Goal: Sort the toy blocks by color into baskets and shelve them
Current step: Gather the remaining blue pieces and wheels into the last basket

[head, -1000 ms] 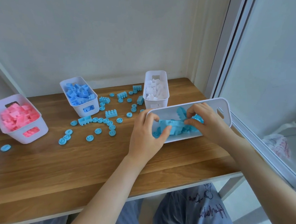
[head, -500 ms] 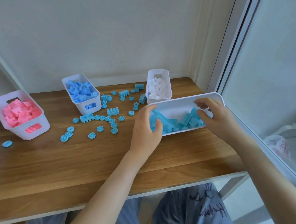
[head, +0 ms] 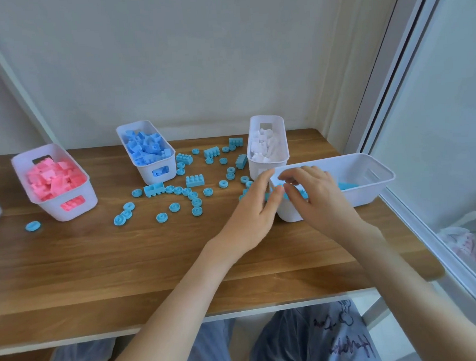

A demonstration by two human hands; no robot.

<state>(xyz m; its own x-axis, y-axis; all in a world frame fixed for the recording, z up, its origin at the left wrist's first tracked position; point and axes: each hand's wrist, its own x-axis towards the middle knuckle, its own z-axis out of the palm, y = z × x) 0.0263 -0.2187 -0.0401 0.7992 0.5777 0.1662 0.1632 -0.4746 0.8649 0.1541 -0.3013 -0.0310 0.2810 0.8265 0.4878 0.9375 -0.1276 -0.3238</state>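
Fingers [head: 265, 179] of left hand [head: 249, 215] and right hand [head: 323, 203] grip basket [head: 364, 195] end.

Both forearms [head: 395, 266] are bare. The legs wear blue-grey trousers [head: 292, 346]. The right leg carries a dark line drawing with script lettering [head: 350, 340].

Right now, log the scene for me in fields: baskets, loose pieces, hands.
pink basket: left, pink blocks
blue basket: back centre, blue blocks
white basket: back right, white blocks
cyan basket: right, upright, cyan pieces inside
loose pieces: cyan, scattered on table
left hand: grips cyan basket's end
right hand: fingers curled over same end's rim
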